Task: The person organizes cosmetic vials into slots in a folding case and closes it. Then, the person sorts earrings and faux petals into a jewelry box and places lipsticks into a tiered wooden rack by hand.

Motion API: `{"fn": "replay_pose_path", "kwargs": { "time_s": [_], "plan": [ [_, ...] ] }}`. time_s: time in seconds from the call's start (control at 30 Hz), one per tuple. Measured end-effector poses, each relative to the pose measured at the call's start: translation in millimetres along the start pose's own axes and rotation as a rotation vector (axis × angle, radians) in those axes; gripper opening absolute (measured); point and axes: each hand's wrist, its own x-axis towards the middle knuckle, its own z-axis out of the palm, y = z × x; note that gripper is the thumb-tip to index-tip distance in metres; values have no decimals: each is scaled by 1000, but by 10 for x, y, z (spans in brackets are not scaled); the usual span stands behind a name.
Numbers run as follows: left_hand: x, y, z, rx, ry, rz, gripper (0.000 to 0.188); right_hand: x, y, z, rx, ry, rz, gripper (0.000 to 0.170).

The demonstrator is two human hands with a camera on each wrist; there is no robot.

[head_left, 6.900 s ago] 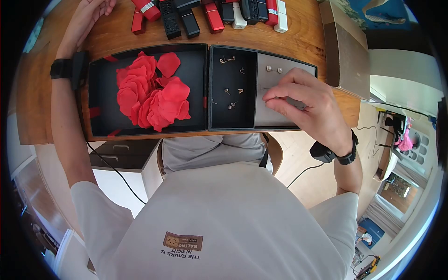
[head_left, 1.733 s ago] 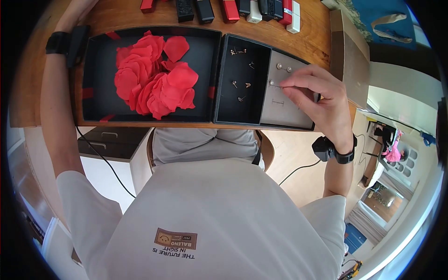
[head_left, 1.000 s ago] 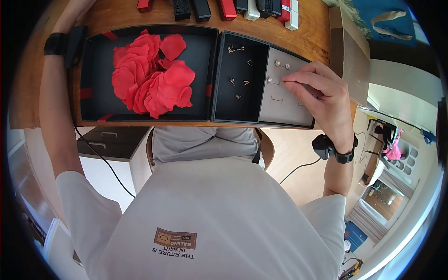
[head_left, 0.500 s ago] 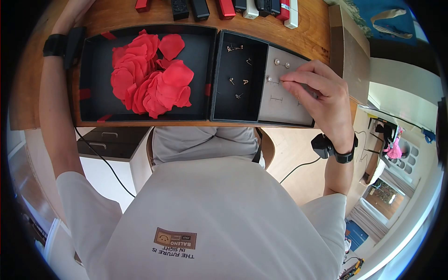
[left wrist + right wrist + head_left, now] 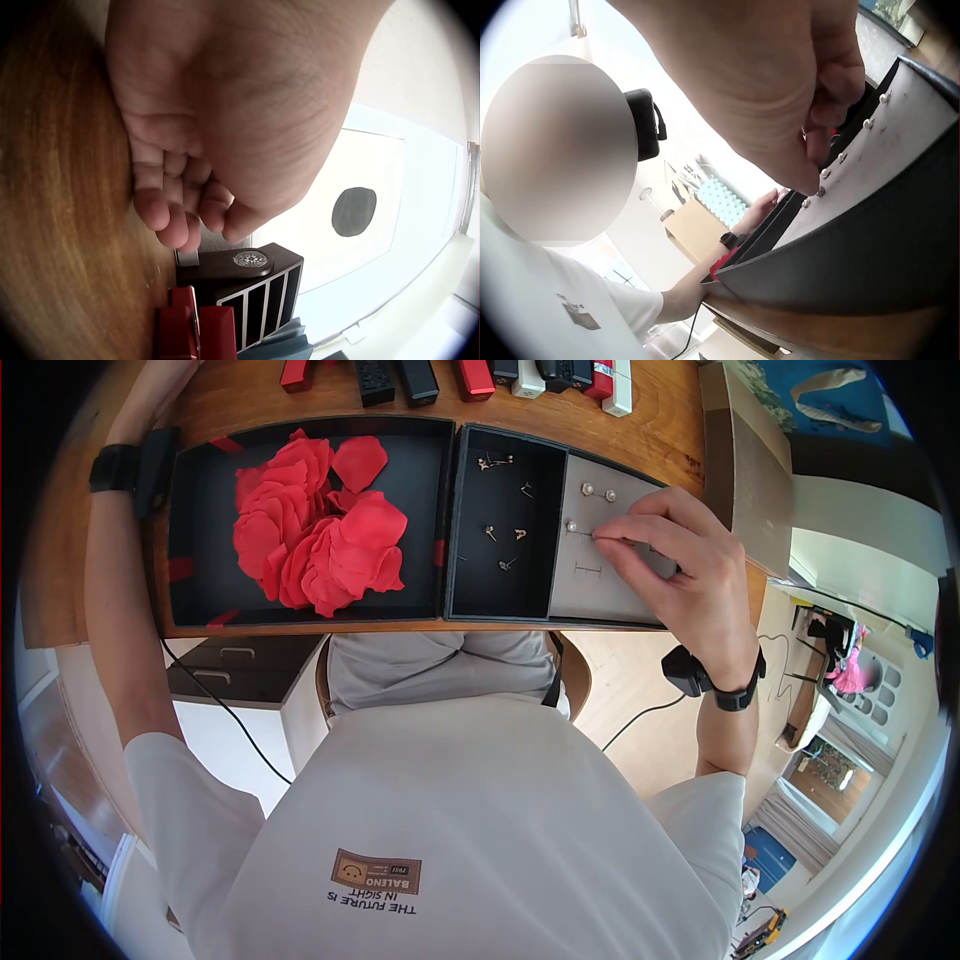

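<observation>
The right hand (image 5: 690, 565) is over the grey pad (image 5: 572, 598) in the right part of the black jewellery box; its thumb and index finger pinch a tiny earring (image 5: 820, 191), mostly hidden by the fingertips. Two pearl studs sit at the pad's upper end, and another pearl stud (image 5: 571, 526) is just left of the fingertips. Several small metal earrings (image 5: 506, 565) lie loose in the black compartment (image 5: 470, 595) beside the pad. The left hand (image 5: 225, 112) rests on the table with its fingers loosely curled, holding nothing.
A black tray (image 5: 210, 490) with red petals (image 5: 365, 550) adjoins the jewellery box on the left. Red, black and white lipstick cases (image 5: 475, 378) line the table's far side. A brown carton (image 5: 745, 490) stands to the right.
Since the earliest frame, a third pearl stud has appeared on the pad below the first two. Over the last second, the right hand keeps its pinch at nearly the same spot.
</observation>
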Motion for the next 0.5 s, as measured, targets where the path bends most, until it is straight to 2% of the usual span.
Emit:
{"fn": "replay_pose_path", "kwargs": {
  "time_s": [0.23,0.33,0.5],
  "plan": [
    [26,-111,-24,-69,24,24,28,26,64,63,8,36,-27,11],
    [194,-523,-373,45,-30,-71,31,21,73,57,50,34,-15,10],
    [196,-518,-397,51,-65,-60,31,53,31,-52,113,13,38,9]
  ]
}}
